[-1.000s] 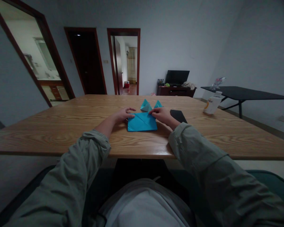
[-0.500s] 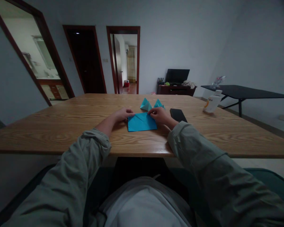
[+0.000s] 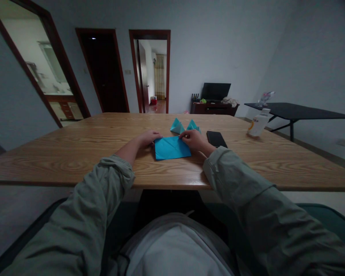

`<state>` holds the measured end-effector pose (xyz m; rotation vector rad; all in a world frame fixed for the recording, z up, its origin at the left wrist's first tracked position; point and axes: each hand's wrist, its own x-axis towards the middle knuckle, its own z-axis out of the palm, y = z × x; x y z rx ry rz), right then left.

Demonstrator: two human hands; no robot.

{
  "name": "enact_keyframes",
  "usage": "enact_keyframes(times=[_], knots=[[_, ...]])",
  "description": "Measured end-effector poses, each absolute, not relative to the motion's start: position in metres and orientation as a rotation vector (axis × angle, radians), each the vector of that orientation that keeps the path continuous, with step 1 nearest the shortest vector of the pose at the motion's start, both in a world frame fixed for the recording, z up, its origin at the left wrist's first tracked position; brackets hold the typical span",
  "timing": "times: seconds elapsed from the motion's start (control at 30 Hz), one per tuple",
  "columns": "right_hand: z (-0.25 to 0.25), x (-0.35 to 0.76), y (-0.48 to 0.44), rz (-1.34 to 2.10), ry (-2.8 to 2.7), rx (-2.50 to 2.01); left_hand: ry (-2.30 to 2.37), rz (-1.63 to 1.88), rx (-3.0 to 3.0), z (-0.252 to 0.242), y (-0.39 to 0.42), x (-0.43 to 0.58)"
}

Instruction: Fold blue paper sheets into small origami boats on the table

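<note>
A blue sheet of paper [image 3: 171, 148], folded into a rectangle with crease lines across it, lies on the wooden table in front of me. At its upper left corner, my left hand [image 3: 150, 138] is closed on the edge. My right hand [image 3: 194, 140] pinches the upper right corner between thumb and fingers. Just beyond the sheet stand two pointed folded paper shapes, a left one [image 3: 177, 126] and a right one [image 3: 193, 125], in the same blue. The right one is partly hidden behind my right hand.
A black phone [image 3: 216, 139] lies right of my right hand. Farther right, a white bottle [image 3: 258, 123] stands on the table [image 3: 89, 153]. Beyond it is a black folding table [image 3: 299, 111]. By the back wall, a low cabinet [image 3: 214, 109] carries a dark screen [image 3: 216, 92].
Both hands stay at the upper corners of the blue paper. The sheet's near edge has shifted very slightly; otherwise the view has only tilted a little.
</note>
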<state>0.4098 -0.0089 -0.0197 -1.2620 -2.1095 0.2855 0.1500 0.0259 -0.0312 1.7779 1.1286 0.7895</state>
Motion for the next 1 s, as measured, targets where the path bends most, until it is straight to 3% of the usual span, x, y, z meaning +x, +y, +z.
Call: enact_keyframes(times=[0.33,0.6,1.0], knots=[[-0.022,0.407,-0.008,0.338,-2.079,-1.181,1.105,0.739,1.933,-0.030,0.025,0.148],[-0.018,0.404,-0.014,0.909,-1.678,-1.227,1.138,0.934,1.909,-0.033,0.030,0.147],[-0.019,0.402,-0.012,0.789,-1.728,-1.161,1.178,0.970,1.861,-0.026,0.024,0.150]])
